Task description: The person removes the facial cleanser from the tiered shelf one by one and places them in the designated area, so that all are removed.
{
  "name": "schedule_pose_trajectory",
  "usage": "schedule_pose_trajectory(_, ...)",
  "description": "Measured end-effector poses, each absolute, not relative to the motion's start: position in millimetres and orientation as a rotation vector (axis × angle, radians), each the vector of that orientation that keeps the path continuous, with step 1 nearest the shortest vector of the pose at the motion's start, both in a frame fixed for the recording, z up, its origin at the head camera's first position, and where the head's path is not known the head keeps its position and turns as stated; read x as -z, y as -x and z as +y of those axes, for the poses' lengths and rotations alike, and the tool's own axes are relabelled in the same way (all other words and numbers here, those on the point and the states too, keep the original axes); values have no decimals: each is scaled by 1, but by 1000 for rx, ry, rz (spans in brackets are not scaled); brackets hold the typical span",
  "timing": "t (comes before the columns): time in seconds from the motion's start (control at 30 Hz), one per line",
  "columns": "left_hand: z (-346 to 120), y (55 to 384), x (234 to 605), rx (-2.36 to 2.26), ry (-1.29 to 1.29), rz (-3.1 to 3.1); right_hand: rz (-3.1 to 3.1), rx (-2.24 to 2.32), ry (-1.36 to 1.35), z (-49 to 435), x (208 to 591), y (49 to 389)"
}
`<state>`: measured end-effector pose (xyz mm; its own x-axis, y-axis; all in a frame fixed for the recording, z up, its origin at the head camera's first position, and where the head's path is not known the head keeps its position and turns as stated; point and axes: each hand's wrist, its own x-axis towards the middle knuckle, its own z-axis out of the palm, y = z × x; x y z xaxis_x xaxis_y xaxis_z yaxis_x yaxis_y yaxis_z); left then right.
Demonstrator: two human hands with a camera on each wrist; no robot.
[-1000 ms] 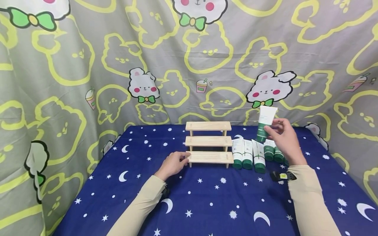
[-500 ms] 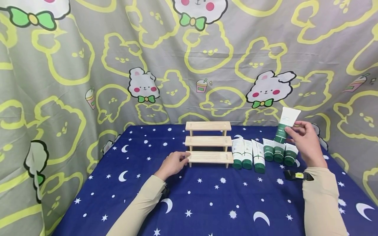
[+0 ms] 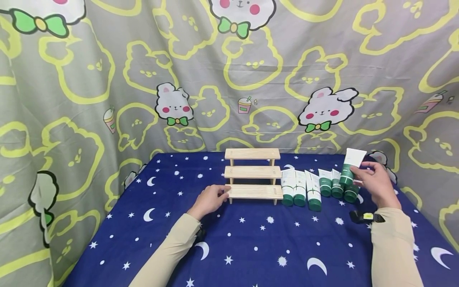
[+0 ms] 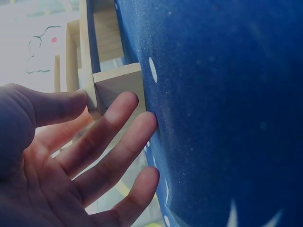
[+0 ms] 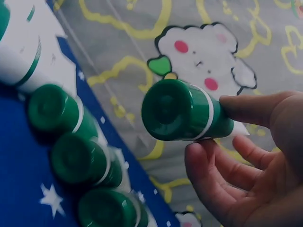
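Note:
Between thumb and fingers, my right hand [image 3: 376, 184] pinches a white squeeze tube [image 3: 352, 161] with a green lower part and cap. It is cap down and slightly tilted, above the right end of the tube row. In the right wrist view, the green cap [image 5: 166, 109] faces the camera. My left hand [image 3: 208, 201] holds the left end of the lowest step of a three-step wooden stand [image 3: 254, 192]. The left wrist view shows the thumb [image 4: 66, 106] against the board's edge, the other fingers spread below.
Three longer white tubes with green caps [image 3: 299, 185] lie right of the stand. Beside them lie three shorter green-and-white tubes [image 3: 325, 184], partly overlapped by the held one. A dark blue star-patterned cloth [image 3: 258, 247] covers the table; a rabbit-print curtain [image 3: 201, 52] hangs behind.
My right hand has carried the tube to the right, away from the longer tubes, then lowered it over the rightmost short tubes. The left hand and the stand stay put.

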<state>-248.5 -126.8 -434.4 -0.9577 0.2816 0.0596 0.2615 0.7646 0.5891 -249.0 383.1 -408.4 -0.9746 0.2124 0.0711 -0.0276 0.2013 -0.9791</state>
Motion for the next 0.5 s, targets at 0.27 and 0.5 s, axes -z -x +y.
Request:
schedule_pose_trajectory(0.27,-126,249,434,-969,-458,2926,-2537,-1727,274,394,427,248)
schedule_pose_trajectory(0.5,-125,249,434,-972,-463,2926,-2535,-1805,298,405,434,246)
